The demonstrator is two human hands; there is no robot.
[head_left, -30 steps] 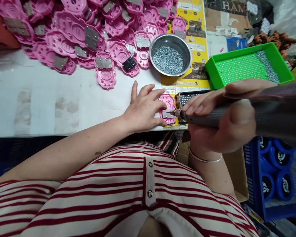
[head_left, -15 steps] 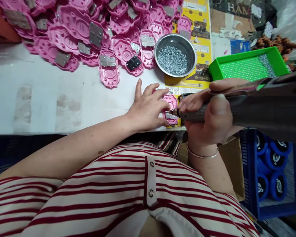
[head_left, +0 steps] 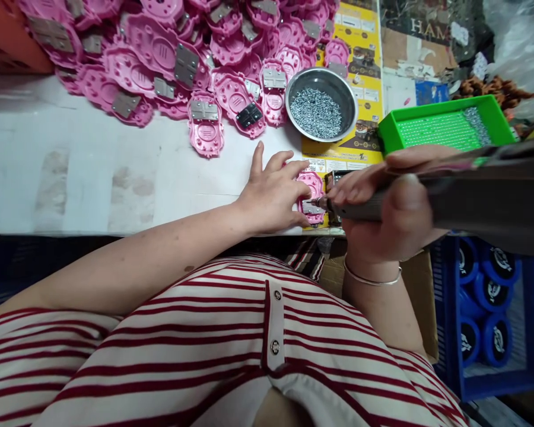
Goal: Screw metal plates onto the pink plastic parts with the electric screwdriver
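Observation:
A pink plastic shell (head_left: 310, 182) lies near the table's front edge, with a small metal plate (head_left: 311, 207) across its lower end. My left hand (head_left: 271, 196) grips the shell from the left, thumb and forefinger at its side and the other fingers spread. In my right hand (head_left: 389, 207) is a dark electric screwdriver (head_left: 480, 198), held nearly level with its bit pointing left. The bit's tip meets the metal plate, though the exact contact point is too small to make out. Just right of the shell, a dark object (head_left: 333, 178) is mostly hidden behind my right fingers.
Many similar pink shells (head_left: 160, 50) with metal plates are heaped at the back. A steel bowl of screws (head_left: 355, 112) stands before me, and a green tray (head_left: 389, 127) with more screws is on the right. Below right sits a blue crate (head_left: 465, 379) holding blue round containers.
The camera view has shifted a little, so the table's contents appear slightly farther right. Both hands keep their hold, and the screwdriver's bit stays at the metal plate.

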